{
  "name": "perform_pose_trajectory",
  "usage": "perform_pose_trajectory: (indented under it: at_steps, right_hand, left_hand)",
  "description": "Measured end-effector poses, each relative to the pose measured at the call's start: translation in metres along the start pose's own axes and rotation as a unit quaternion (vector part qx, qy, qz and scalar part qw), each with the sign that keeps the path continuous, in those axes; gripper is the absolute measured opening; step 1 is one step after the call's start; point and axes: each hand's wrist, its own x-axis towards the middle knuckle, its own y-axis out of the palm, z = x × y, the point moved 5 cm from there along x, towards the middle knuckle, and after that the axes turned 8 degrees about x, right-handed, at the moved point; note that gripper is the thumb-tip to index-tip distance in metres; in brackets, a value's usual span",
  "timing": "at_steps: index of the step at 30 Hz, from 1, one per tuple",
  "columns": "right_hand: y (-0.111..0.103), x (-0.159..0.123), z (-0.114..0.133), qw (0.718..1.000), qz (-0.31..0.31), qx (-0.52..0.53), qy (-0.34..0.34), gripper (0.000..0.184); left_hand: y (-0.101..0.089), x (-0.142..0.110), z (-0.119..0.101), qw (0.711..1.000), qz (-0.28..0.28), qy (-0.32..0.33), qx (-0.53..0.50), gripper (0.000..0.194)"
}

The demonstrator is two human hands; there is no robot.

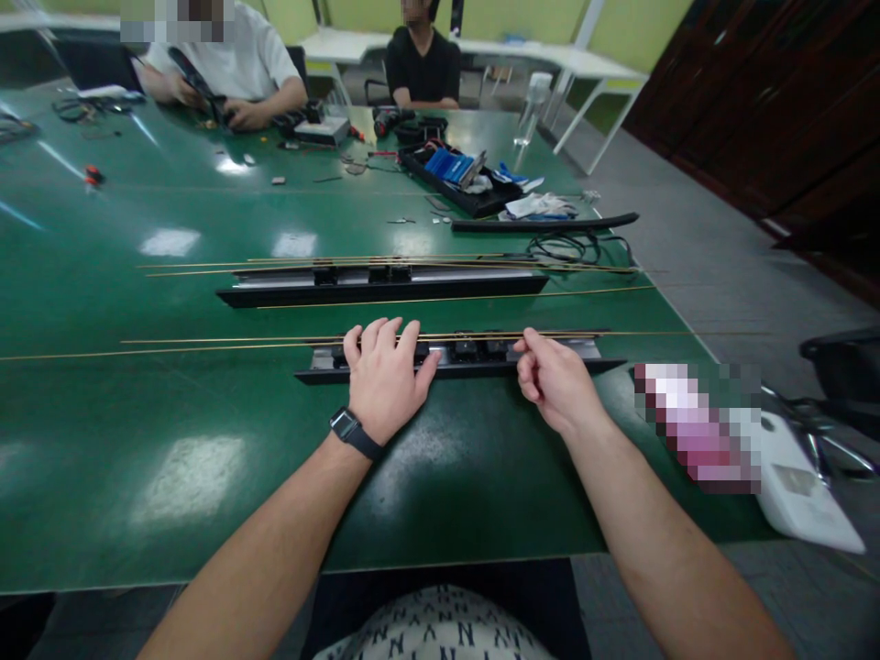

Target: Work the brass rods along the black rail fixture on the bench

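A long black rail [474,370] with a silvery channel lies crosswise in front of me on the green table. My left hand [385,380] rests across its left part, fingers spread over the thin golden rods [226,342] and thumb stretched to the right. Near the rail's right end, my right hand [555,380] is closed, with the index finger and thumb pinched at a golden rod. The pinch itself is partly hidden by the fingers. Between my hands, black blocks [466,345] sit inside the channel beneath the rods.
Beyond lies a second black rail [385,291] with more golden rods around it. Farther back are a coiled black cable [565,246], a curved black strip [543,223] and a black tray [474,195]. Two people sit across the table [171,477]. A white object [808,495] is at right.
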Motion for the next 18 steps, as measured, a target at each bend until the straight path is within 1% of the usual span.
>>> perform_pose_trajectory:
  at_steps: [9,14,18]
  right_hand:
    - [0.0007,-0.0013,-0.0002,0.999,-0.007,0.029,0.01,0.031]
    - [0.0004,-0.0001,-0.0005,0.999,-0.014,0.044,0.01,0.033]
    - [-0.0003,0.0006,-0.0006,0.999,-0.015,0.03,0.008,0.034]
  left_hand:
    - [0.0006,0.0002,0.0003,1.0,-0.001,0.003,0.012,0.047]
    - [0.002,0.0003,0.0013,1.0,-0.001,0.003,0.007,0.047]
    - [0.0016,0.0004,0.0009,1.0,-0.005,0.002,0.008,0.047]
